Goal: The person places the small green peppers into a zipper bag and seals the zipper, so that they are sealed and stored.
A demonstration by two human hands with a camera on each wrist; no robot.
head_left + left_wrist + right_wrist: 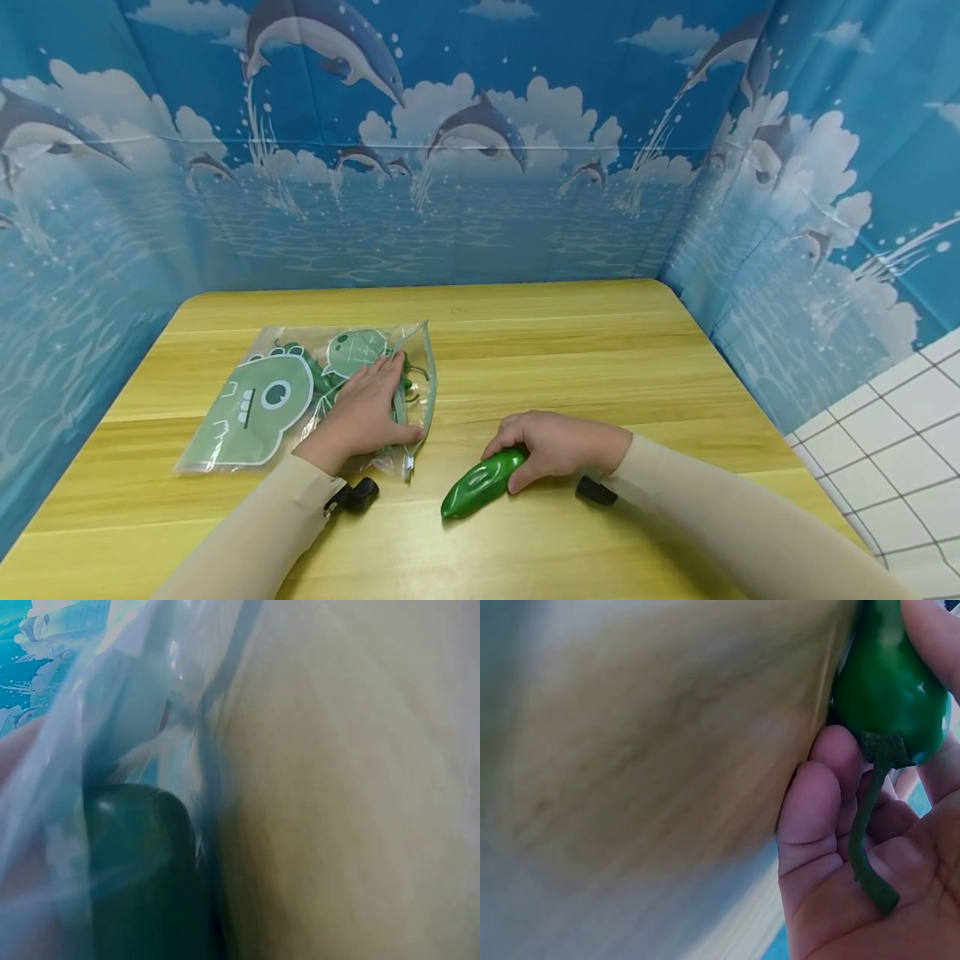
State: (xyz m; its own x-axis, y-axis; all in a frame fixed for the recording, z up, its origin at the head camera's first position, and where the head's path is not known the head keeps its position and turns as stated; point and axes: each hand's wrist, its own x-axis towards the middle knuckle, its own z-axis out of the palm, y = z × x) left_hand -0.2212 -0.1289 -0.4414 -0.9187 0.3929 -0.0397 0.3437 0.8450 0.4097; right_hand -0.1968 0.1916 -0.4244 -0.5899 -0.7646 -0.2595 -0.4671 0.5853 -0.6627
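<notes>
My right hand holds a glossy green pepper by its stem end, low over the table front. The right wrist view shows the pepper's curved stem lying along the palm, thumb on one side and fingers on the other. To the left, my left hand rests with fairly straight fingers on a clear zip bag printed with green cartoon monsters. Several green peppers lie inside, partly hidden by the print and the hand. The left wrist view has one rounded green pepper close up behind the clear plastic.
The bag's zip edge faces right, its slider at the near corner. Both hands work over a yellow wood-grain table. A blue dolphin-print curtain hangs behind it and at the sides; white tiles show at right.
</notes>
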